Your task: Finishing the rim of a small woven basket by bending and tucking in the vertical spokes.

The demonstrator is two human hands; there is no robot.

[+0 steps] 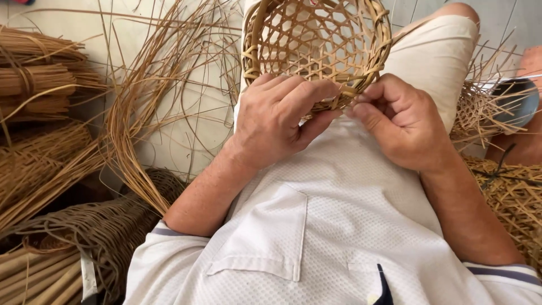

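Observation:
A round woven cane basket [316, 42] with an open lattice bottom rests tilted on my lap, its opening facing me. My left hand [279, 116] grips the near rim of the basket, fingers curled over the braided edge. My right hand [398, 121] pinches a thin cane strip at the same near rim, right beside the left fingertips. Both hands touch the rim close together. I wear a white shirt [333, 226] and light shorts.
Long loose cane strips [141, 113] fan across the pale floor at left. Bundles of cane [39, 73] lie at far left. A dark wicker basket [107, 226] stands at lower left. Woven mesh pieces [508, 192] and a grey bowl [516, 101] sit at right.

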